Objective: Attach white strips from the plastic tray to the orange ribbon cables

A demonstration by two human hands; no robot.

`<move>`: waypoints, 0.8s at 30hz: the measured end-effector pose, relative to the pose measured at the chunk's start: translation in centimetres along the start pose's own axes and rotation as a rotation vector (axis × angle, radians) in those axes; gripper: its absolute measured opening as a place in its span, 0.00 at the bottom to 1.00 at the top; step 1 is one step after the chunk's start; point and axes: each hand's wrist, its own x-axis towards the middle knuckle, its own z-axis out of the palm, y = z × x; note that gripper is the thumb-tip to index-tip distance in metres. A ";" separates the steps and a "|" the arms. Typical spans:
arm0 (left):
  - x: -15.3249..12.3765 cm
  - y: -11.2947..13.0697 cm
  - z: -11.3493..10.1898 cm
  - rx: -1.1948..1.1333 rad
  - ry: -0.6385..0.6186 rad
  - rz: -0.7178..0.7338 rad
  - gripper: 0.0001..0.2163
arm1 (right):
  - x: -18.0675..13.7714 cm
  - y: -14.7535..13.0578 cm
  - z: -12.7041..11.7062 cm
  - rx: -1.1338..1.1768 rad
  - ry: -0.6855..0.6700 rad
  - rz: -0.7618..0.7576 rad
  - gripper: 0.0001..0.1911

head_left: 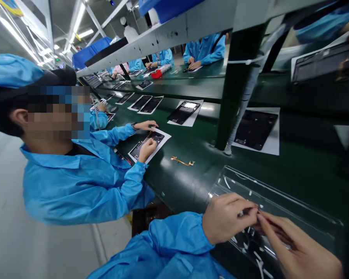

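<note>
My left hand (228,219) and my right hand (301,242) meet at the fingertips at the lower right. Both are closed in a pinch. A small dark piece seems to lie between the fingers, too hidden to name. Beneath them sits a clear plastic tray (282,197) with small white strips (257,255) scattered in it. Beyond the tray, an orange flex cable (182,161) lies alone on the green bench.
Left of me, a co-worker in blue (84,174) works on a dark device housing (138,150) on white paper. A post (234,104) rises from the green bench (189,182). More housings on paper (256,130) line the bench; other people sit opposite.
</note>
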 end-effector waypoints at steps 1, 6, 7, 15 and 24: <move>0.1 0.1 0.3 0.026 -0.009 0.012 0.09 | 0.1 -0.3 -0.3 -0.035 0.019 0.017 0.11; 0.6 -0.2 0.9 -0.026 -0.113 -0.048 0.04 | 0.5 0.7 -1.9 -0.040 0.029 0.199 0.17; 0.8 -0.4 0.9 -0.059 -0.139 -0.087 0.03 | 0.5 1.2 -2.2 -0.007 0.033 0.259 0.18; 2.6 -1.0 1.7 -0.509 -0.357 -0.229 0.08 | 0.1 1.7 -2.3 0.248 -0.013 0.409 0.16; 2.1 -1.8 1.5 -0.100 -0.136 0.163 0.10 | 1.0 1.5 -1.6 0.365 0.031 0.512 0.14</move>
